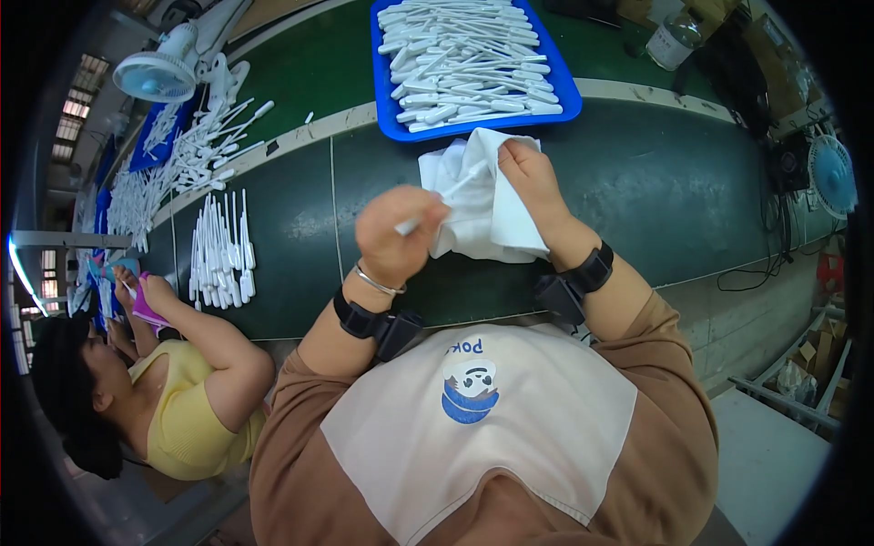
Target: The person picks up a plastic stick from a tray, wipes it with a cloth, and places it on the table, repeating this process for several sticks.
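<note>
My left hand [393, 235] is closed on a white plastic stick [466, 180] with a thin stem, and its other end shows below my fingers. The stick's far part lies against a white cloth [517, 223], partly within its folds. My right hand [535, 182] grips the cloth's upper right edge, thumb and fingers pressed together on it. Just beyond the cloth stands a blue tray [566, 86] heaped with similar white sticks [469, 64], each with one thick end and one slim end.
Left of my hands lies a row of white sticks [221, 259]. Farther left is a loose pile [173, 173] beside a small fan [157, 75]. A co-worker in yellow [196, 400] works at left. A bottle [674, 44] and another fan [830, 175] stand at right.
</note>
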### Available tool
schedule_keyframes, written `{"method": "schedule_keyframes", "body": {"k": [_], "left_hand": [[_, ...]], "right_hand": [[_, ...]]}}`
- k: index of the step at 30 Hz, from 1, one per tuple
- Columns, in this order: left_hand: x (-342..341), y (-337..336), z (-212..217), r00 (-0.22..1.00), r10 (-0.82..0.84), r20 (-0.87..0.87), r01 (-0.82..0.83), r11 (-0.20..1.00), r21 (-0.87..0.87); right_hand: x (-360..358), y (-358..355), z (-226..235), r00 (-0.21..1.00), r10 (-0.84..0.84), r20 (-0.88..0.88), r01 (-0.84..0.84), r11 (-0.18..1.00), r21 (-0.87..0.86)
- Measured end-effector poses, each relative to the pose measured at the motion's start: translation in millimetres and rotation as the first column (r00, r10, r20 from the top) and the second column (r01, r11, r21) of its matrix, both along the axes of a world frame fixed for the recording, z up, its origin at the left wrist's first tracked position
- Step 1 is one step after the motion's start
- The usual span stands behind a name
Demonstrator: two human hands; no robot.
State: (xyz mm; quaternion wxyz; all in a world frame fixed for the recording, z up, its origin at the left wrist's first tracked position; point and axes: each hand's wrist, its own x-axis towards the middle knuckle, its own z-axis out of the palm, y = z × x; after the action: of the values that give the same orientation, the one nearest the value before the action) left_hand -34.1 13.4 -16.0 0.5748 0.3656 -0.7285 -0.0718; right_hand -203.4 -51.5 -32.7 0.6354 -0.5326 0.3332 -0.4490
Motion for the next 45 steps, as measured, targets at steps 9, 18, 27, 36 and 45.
{"method": "schedule_keyframes", "body": {"k": [9,18,27,36,45], "left_hand": [[-4,-59,22,0.63,0.194,-0.752,0.275,0.85,0.45],[-35,-137,20,0.645,0.237,-0.726,0.616,0.402,0.678],[13,-132,48,0.922,0.183,-0.342,0.207,0.514,0.832],[231,-181,-7,0.147,0.416,0.898,-0.975,0.215,0.06],[225,-182,14,0.185,0.368,0.911,-0.919,0.393,0.027]], "right_hand": [[-11,-11,-13,0.88,0.008,0.476,-0.239,0.871,0.428],[-6,-5,-37,0.983,0.091,0.161,-0.113,0.984,0.138],[-7,5,-11,0.977,0.039,0.208,-0.117,0.918,0.378],[-6,1,-32,0.95,-0.018,0.312,-0.138,0.872,0.469],[-3,4,-11,0.953,0.076,0.294,-0.198,0.889,0.412]]}}
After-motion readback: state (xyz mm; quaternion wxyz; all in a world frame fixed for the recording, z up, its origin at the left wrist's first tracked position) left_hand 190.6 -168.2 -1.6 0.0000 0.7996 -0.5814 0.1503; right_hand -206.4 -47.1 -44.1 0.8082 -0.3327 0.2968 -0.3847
